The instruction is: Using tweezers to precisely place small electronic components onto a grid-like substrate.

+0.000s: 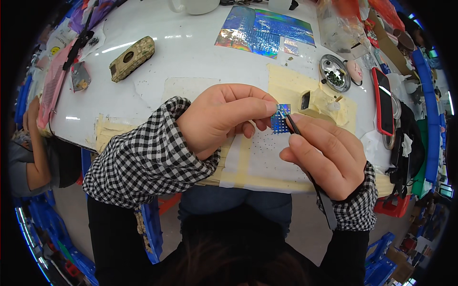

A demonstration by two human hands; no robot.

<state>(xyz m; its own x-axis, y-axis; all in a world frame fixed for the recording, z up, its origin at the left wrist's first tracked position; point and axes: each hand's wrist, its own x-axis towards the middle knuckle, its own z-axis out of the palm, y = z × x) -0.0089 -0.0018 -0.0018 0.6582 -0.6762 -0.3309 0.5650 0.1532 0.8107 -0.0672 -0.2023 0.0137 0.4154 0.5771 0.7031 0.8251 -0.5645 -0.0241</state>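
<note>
In the head view, your left hand (224,114) pinches a small shiny blue sheet (275,123), just left of the taped block (322,108). Your right hand (334,155) holds black tweezers (323,201), tips at the sheet; I can't tell if they grip anything. Rows of pale squares (281,127) show, so the work looks partway done, with more left.

Free lane over table (186,55) between camo piece (136,55) and foil (262,28), beyond left hand (226,114). Beyond right hand (329,152): block (324,108), then dish (331,62); phone (383,102) farther right.
</note>
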